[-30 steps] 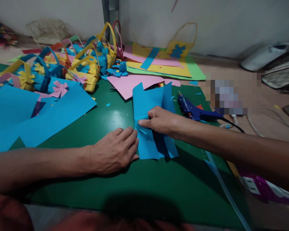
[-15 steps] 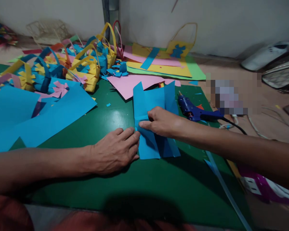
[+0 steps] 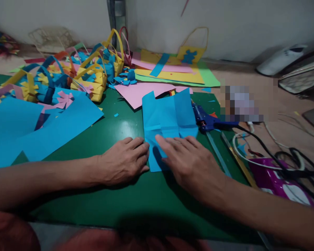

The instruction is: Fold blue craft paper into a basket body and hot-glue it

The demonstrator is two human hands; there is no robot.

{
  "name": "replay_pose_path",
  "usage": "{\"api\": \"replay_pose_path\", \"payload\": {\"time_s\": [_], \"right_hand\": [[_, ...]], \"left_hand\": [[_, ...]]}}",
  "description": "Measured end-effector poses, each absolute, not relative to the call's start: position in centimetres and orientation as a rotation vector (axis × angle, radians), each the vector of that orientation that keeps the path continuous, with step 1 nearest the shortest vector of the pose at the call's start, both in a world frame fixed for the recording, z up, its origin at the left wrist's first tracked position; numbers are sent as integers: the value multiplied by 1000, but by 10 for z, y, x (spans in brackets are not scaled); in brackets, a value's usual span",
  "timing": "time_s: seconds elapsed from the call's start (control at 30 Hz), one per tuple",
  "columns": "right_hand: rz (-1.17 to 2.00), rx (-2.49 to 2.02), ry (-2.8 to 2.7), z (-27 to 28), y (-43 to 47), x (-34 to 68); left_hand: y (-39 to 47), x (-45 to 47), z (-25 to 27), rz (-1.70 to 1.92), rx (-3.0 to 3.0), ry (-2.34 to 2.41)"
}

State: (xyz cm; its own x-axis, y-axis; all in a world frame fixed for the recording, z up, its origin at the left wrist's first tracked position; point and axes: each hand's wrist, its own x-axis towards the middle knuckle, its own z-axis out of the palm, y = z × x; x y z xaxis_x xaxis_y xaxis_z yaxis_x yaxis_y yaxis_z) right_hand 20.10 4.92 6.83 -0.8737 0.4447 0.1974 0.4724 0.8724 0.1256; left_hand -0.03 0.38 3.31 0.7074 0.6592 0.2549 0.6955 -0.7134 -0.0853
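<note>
A creased sheet of blue paper [image 3: 170, 115] lies on the green board, with upright folds and a crosswise crease. At its left edge rests my left hand [image 3: 127, 162], closed, its bent fingers against the paper's lower left side. My right hand [image 3: 191, 162] lies over the lower right part of the sheet, fingers stretched out and thumb apart, and hides that part. Just right of the paper is a blue glue gun [image 3: 211, 122], its nozzle partly behind the sheet.
Several small paper baskets [image 3: 91, 82] with handles stand at the back left. Large blue paper [image 3: 54, 129] lies on the left of the green board [image 3: 94, 205]. A pink sheet [image 3: 136, 94] is behind. Cables [image 3: 267, 139] and a purple-white object [image 3: 279, 177] lie right.
My right hand has moved from the middle crease toward me and right, going from a pointing shape to spread flat. The paper's right side has opened out flatter. My left hand stays.
</note>
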Motion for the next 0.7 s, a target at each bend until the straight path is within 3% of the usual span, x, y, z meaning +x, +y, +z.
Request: {"api": "replay_pose_path", "payload": {"time_s": [0.1,0.43,0.7], "right_hand": [[-541,-495,-2810,60,32,208],[-718,-192,-2757,42,15,213],[-824,-174,-2856,53,17,213]], "left_hand": [[5,0,34,-326,-2725,-1086],[9,7,46,-378,-2717,-1138],[19,15,61,-211,-2783,-1264]]}}
